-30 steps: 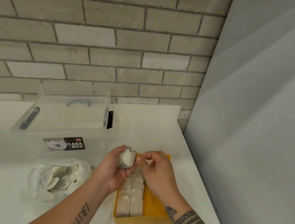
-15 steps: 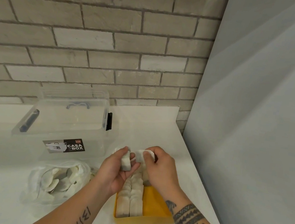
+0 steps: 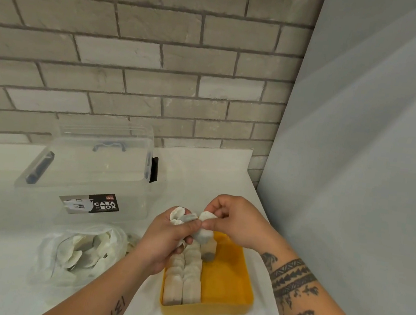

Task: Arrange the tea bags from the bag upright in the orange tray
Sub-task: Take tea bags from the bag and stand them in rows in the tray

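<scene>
head: left hand (image 3: 165,241), right hand (image 3: 238,221), fingers (image 3: 190,225) tight around tea bags (image 3: 203,236)

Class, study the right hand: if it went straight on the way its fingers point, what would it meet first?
The right hand, pinching a tea bag, points left. It would first meet the bunch of tea bags in the left hand, seemingly almost touching, though depth is unclear.

Left hand (image 3: 165,238): we are clutching tea bags (image 3: 180,215), fingers curled.
Right hand (image 3: 239,221): we are pinching one tea bag (image 3: 204,235).
</scene>
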